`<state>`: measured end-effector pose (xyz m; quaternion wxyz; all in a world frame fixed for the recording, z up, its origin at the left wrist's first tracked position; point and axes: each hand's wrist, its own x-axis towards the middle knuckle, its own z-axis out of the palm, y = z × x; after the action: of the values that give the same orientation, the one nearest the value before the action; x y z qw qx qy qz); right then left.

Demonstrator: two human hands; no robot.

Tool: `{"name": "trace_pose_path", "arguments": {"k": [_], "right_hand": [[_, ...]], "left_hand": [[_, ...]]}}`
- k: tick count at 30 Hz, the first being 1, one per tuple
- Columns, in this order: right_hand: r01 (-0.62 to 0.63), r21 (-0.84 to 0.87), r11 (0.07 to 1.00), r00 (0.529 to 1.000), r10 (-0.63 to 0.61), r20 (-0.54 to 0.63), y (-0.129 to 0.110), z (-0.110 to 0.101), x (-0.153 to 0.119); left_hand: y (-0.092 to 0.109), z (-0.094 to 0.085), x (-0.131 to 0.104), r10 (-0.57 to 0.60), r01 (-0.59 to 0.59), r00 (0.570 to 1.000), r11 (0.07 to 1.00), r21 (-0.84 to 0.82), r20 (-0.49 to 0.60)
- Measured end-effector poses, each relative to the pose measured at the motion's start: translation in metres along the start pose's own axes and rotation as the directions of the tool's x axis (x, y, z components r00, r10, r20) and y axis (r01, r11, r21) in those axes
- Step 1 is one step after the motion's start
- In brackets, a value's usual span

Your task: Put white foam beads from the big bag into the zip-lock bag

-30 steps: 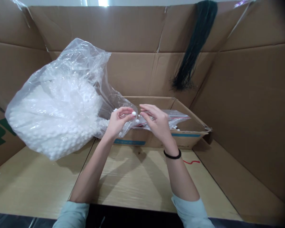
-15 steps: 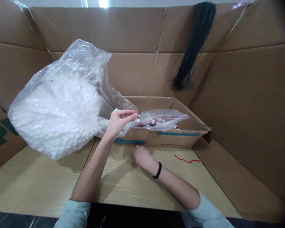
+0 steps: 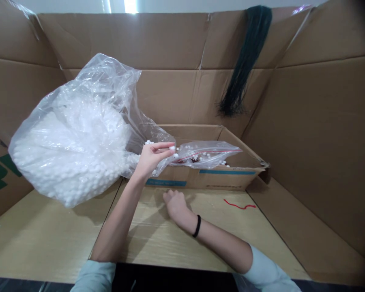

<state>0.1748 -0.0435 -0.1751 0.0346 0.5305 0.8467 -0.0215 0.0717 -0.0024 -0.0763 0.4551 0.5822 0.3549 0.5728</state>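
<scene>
- White ball [image 3: 172, 148]: it sits at the fingertips of the left hand, over the cardboard box [image 3: 228, 179], between the large clear bag [image 3: 68, 138] and the smaller zip bag [image 3: 223, 148].
- The left hand [image 3: 150, 159] has its thumb and fingers drawn together in a narrow pinch on that ball. A light, even squeeze should do, as the ball looks light and would probably slip out if pressed off-centre.
- Part of the ball is exposed beyond the fingertips. That is a useful grip: holding it near the tips leaves a face free to work on.
- The right hand [image 3: 175, 204] is low, just in front of the box and over the bench [image 3: 63, 241], its fingers curled in. I cannot tell whether they hold anything, since the back of the hand hides them.
- If a fine piece is in those fingers, it would be best brought up slowly, with the left hand as the steady one.
- A second white ball [image 3: 176, 155] lies just below the left fingertips; take care not to knock it or confuse the two.
- The large bag's loose plastic spreads around the left hand, so small wrist movements are safer than wide sweeps.
- The red cord [image 3: 239, 206] lies on the bench, well apart from both hands, and needs no attention.
</scene>
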Motion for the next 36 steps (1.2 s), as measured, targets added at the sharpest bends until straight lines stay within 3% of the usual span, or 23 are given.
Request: {"name": "trace_pose_path", "arguments": {"k": [3,7,9,10,12,14,16,22,28,36], "right_hand": [[-0.035,0.019,0.999,0.999,0.034,0.013,0.004,-0.018,-0.008],[0.041,0.131,0.991,0.999,-0.038,-0.029,0.023,-0.053,-0.024],[0.155,0.406,0.901,0.959,-0.039,-0.281,0.037,-0.073,-0.033],[0.242,0.494,0.835,0.9,-0.004,-0.435,0.043,-0.082,-0.037],[0.417,0.544,0.728,0.693,0.132,-0.708,0.054,-0.095,-0.041],[0.52,0.574,0.633,0.548,0.269,-0.792,0.062,-0.102,-0.039],[0.578,0.604,0.549,0.495,0.352,-0.794,0.066,-0.103,-0.031],[0.602,0.623,0.5,0.488,0.387,-0.782,0.066,-0.095,-0.006],[0.597,0.592,0.541,0.469,0.363,-0.805,0.068,-0.093,-0.006],[0.579,0.538,0.614,0.445,0.315,-0.838,0.067,-0.089,-0.006]], "left_hand": [[-0.003,0.0,0.001,-0.002,0.002,1.0,1.0,0.003,0.01],[-0.006,0.0,0.002,0.008,-0.008,1.0,1.0,0.001,0.015],[-0.005,0.0,0.001,0.004,-0.005,1.0,1.0,0.02,0.015],[-0.004,0.001,0.001,0.003,-0.004,1.0,0.999,0.034,0.016],[-0.001,0.003,-0.001,0.005,-0.006,1.0,0.998,0.056,0.027],[0.001,0.005,-0.004,0.005,-0.008,0.999,0.998,0.055,0.051],[0.002,0.008,-0.006,-0.001,-0.001,0.996,1.0,0.03,0.084],[0.002,0.012,-0.008,0.004,0.0,0.992,0.999,-0.034,0.126],[0.003,0.012,-0.008,-0.027,0.035,0.994,0.997,-0.063,0.109],[0.005,0.014,-0.01,-0.019,0.024,0.986,0.999,-0.025,0.164]]}}
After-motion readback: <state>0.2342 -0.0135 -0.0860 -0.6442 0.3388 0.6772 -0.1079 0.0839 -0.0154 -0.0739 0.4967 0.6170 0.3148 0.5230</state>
